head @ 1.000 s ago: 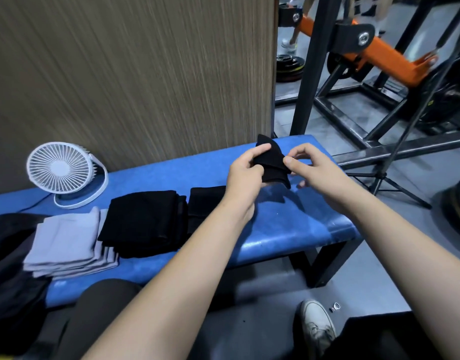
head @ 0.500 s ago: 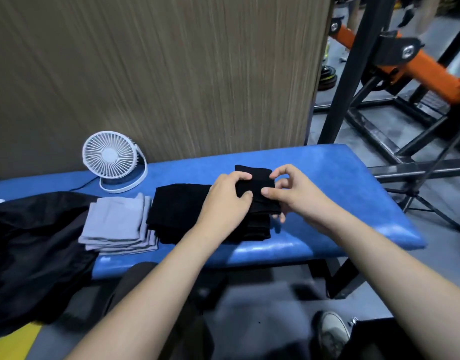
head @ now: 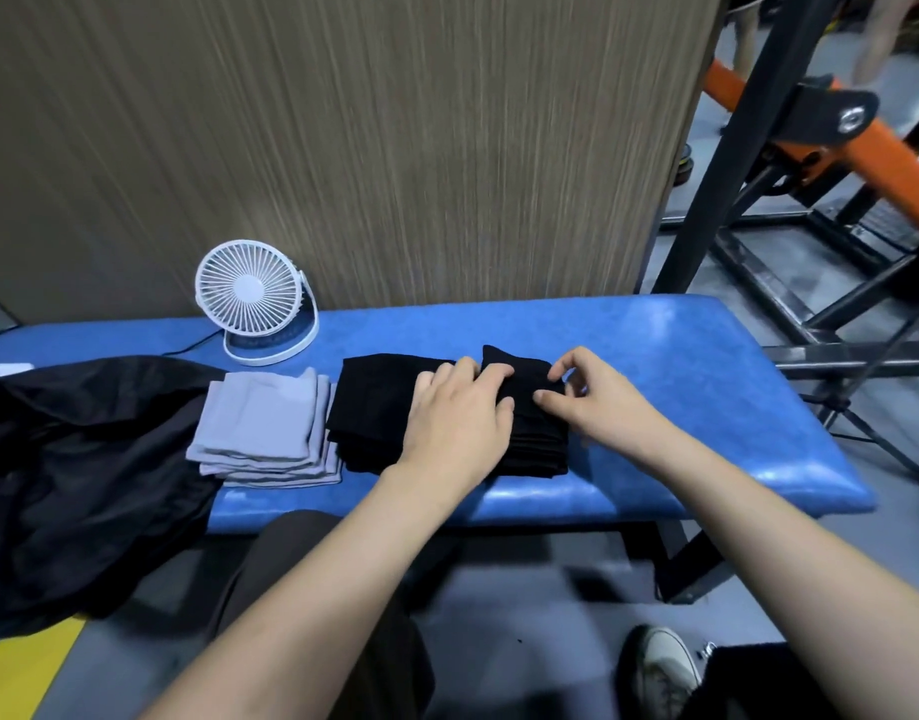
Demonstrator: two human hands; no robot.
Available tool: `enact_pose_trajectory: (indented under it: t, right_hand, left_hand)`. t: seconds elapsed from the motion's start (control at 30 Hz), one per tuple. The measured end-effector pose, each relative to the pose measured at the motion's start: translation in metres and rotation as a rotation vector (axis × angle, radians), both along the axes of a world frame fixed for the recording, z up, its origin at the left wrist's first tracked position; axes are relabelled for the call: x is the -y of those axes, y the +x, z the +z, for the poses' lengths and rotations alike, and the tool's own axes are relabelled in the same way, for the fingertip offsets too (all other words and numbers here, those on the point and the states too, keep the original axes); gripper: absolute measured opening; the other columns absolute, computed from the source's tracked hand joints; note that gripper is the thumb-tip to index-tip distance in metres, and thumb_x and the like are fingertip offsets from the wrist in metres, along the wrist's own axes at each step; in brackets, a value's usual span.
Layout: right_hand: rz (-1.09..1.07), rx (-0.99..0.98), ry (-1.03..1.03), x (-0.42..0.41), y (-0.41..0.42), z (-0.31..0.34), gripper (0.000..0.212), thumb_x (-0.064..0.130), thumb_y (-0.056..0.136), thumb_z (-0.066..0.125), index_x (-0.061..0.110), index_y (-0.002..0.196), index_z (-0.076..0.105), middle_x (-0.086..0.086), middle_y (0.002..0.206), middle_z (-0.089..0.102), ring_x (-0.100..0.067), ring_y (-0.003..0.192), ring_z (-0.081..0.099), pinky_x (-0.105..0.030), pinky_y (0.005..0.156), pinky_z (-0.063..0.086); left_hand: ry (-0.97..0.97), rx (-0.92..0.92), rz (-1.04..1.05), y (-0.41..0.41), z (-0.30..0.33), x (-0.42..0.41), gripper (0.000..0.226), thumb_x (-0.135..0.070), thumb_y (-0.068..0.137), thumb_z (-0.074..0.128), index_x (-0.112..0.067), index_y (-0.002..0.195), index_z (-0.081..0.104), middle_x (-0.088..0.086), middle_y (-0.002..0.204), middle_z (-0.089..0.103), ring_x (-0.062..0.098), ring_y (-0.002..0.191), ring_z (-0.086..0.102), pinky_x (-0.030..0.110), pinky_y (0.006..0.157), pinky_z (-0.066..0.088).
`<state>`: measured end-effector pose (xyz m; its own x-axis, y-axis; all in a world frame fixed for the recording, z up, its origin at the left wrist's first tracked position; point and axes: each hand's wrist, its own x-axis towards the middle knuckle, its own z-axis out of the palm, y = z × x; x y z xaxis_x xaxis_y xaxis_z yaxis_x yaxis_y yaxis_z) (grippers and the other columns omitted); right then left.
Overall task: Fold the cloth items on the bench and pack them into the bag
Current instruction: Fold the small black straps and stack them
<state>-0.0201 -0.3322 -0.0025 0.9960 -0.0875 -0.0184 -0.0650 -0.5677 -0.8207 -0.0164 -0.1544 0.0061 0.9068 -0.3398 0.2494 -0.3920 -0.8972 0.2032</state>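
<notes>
A small folded black cloth (head: 522,374) lies on top of a pile of folded black cloths (head: 535,452) on the blue bench (head: 655,345). My left hand (head: 457,418) rests flat across it and the larger black stack (head: 371,402) beside it, fingers straight. At the cloth's right edge is my right hand (head: 597,402); its thumb touches the cloth and its fingers are loosely curled just above. A stack of folded grey cloths (head: 265,413) sits further left. A limp black fabric item (head: 83,459), possibly the bag, drapes over the bench's left end.
A small white desk fan (head: 249,293) stands at the back of the bench against a wood-grain wall panel. Black and orange gym frames (head: 758,210) stand to the right. My shoe (head: 660,667) is on the floor below.
Both hands carried the small black cloth from above the bench's right part leftward and down onto the black pile. My left hand went from holding it to lying flat; my right hand's pinch loosened.
</notes>
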Motion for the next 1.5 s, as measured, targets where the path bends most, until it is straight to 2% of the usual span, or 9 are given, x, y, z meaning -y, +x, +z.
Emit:
enact_pose_trajectory:
  t: [0.27,0.4,0.5,0.63,0.73,0.9,1.07,1.23,1.5]
  right_hand:
    - [-0.085,-0.132,0.103,-0.003,-0.008,0.004,0.041,0.036,0.090,0.067,0.015,0.118,0.045,-0.004,0.079,0.060,-0.027,0.068,0.062,-0.051,0.065,0.057]
    - [-0.075,-0.234,0.104,-0.006,-0.011,0.006,0.055,0.045,0.090,0.064,0.019,0.131,0.039,-0.005,0.097,0.068,-0.028,0.081,0.070,-0.045,0.070,0.059]
    - [-0.070,-0.283,0.190,-0.005,-0.011,0.010,0.057,0.043,0.091,0.065,0.019,0.135,0.038,-0.006,0.100,0.070,-0.020,0.078,0.068,-0.040,0.067,0.058]
    - [-0.072,-0.317,0.306,-0.005,-0.010,0.009,0.065,0.038,0.089,0.070,0.019,0.141,0.035,-0.006,0.100,0.072,-0.021,0.079,0.070,-0.041,0.074,0.059]
    - [-0.103,-0.315,0.343,-0.008,-0.008,0.006,0.077,0.038,0.087,0.072,0.018,0.147,0.029,-0.006,0.102,0.070,-0.022,0.081,0.070,-0.043,0.078,0.058]
    - [-0.141,-0.322,0.386,-0.011,-0.008,0.005,0.064,0.041,0.085,0.071,0.016,0.135,0.041,-0.003,0.089,0.067,-0.017,0.065,0.060,-0.032,0.058,0.044]
    - [-0.139,-0.299,0.506,-0.019,-0.013,0.003,0.048,0.033,0.086,0.073,0.019,0.125,0.048,0.001,0.108,0.069,-0.012,0.086,0.066,-0.027,0.062,0.043]
    - [-0.144,-0.264,0.676,-0.003,-0.021,0.005,0.049,0.021,0.085,0.075,0.018,0.127,0.050,-0.004,0.110,0.071,-0.016,0.088,0.074,-0.026,0.064,0.052]
    - [-0.078,-0.113,0.775,0.025,-0.035,0.026,0.051,0.012,0.082,0.076,0.020,0.128,0.055,-0.023,0.129,0.061,-0.027,0.097,0.071,-0.036,0.074,0.056]
  left_hand:
    - [0.081,0.016,0.029,-0.001,-0.003,0.004,0.047,-0.028,0.104,0.033,-0.011,0.148,0.037,0.002,0.116,0.067,0.024,0.110,0.055,0.037,0.099,0.028]
    - [-0.031,-0.114,0.023,-0.007,-0.001,0.010,0.055,-0.031,0.103,0.038,-0.012,0.154,0.028,0.008,0.160,0.027,0.026,0.137,0.036,0.038,0.111,0.028]
    - [-0.339,-0.313,0.003,-0.019,0.003,0.015,0.060,-0.031,0.102,0.045,-0.015,0.156,0.025,0.004,0.166,0.011,0.021,0.149,0.015,0.034,0.119,0.021]
    - [-0.415,-0.516,0.026,-0.023,-0.003,0.020,0.065,-0.038,0.103,0.041,-0.020,0.159,0.014,0.007,0.167,0.002,0.024,0.152,0.012,0.037,0.120,0.020]
    - [-0.429,-0.574,0.044,-0.018,-0.005,0.021,0.062,-0.039,0.105,0.034,-0.024,0.159,0.009,0.012,0.166,0.007,0.027,0.149,0.023,0.036,0.116,0.025]
    - [-0.544,-0.555,0.065,-0.015,-0.005,0.022,0.048,-0.034,0.106,0.033,-0.026,0.153,0.029,0.009,0.155,0.034,0.025,0.138,0.041,0.032,0.108,0.031]
    - [-0.955,-0.612,0.231,-0.009,-0.001,0.027,0.024,-0.018,0.094,0.049,-0.032,0.112,0.059,-0.001,0.125,0.054,0.015,0.106,0.059,0.032,0.088,0.051]
    - [-1.354,-0.814,0.288,-0.008,0.005,0.039,0.039,-0.012,0.080,0.061,-0.031,0.113,0.051,0.015,0.117,0.065,0.026,0.094,0.069,0.031,0.064,0.054]
    - [-1.493,-0.952,0.156,-0.019,0.022,0.049,0.053,-0.024,0.083,0.077,-0.030,0.125,0.046,0.007,0.108,0.074,0.023,0.098,0.073,0.039,0.084,0.059]
